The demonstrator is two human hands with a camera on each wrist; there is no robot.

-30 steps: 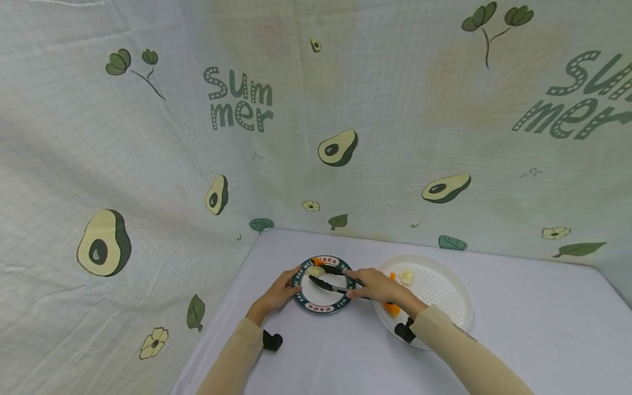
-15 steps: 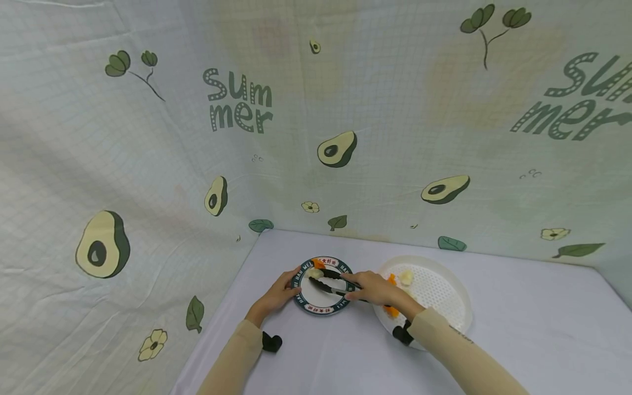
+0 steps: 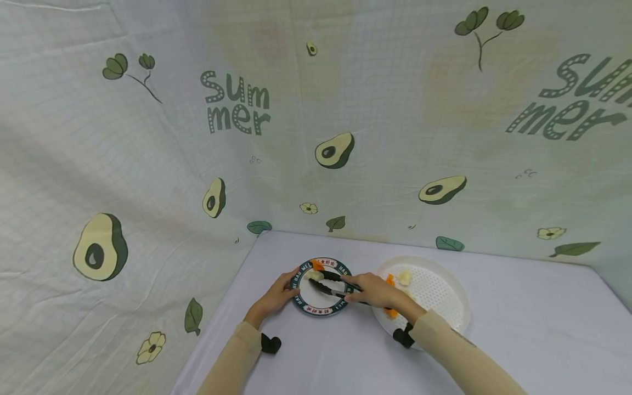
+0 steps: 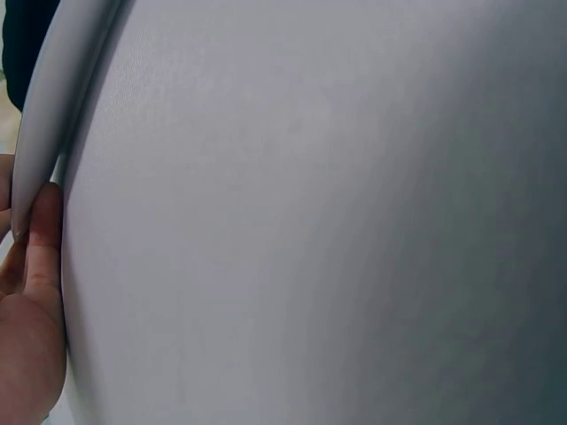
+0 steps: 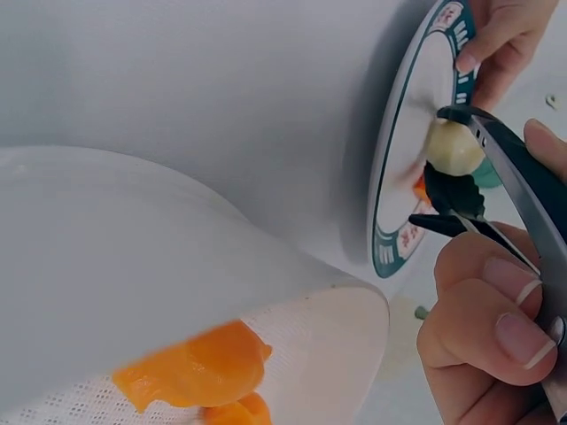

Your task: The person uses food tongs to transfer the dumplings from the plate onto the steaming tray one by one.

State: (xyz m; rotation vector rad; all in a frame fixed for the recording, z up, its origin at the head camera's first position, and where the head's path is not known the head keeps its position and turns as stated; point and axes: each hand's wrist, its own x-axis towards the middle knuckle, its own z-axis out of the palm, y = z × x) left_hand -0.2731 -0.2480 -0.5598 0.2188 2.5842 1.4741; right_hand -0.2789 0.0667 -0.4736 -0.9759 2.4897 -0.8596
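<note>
A white plate [image 3: 318,299] with a dark green patterned rim lies on the left of the table. My left hand [image 3: 277,294] grips its left edge, thumb on the rim; the left wrist view shows the fingers [image 4: 44,217] at that edge. My right hand [image 3: 371,289] holds metal tongs with black tips [image 5: 456,190], reaching in over the plate from the right. The tips stand on either side of a pale yellow, rounded food piece [image 5: 454,149] on the plate. An orange piece [image 3: 317,265] lies beyond it, by the far rim.
Right of the plate stands a round white tray [image 3: 456,296] with a perforated base, partly under my right forearm. It holds orange pieces [image 5: 199,367] and a pale yellow piece [image 3: 405,277]. A printed cloth [image 3: 385,109] hangs behind the table.
The tongs' far arm has come slightly nearer the other, and more of the orange piece on the plate shows. My left hand keeps its place on the rim.
</note>
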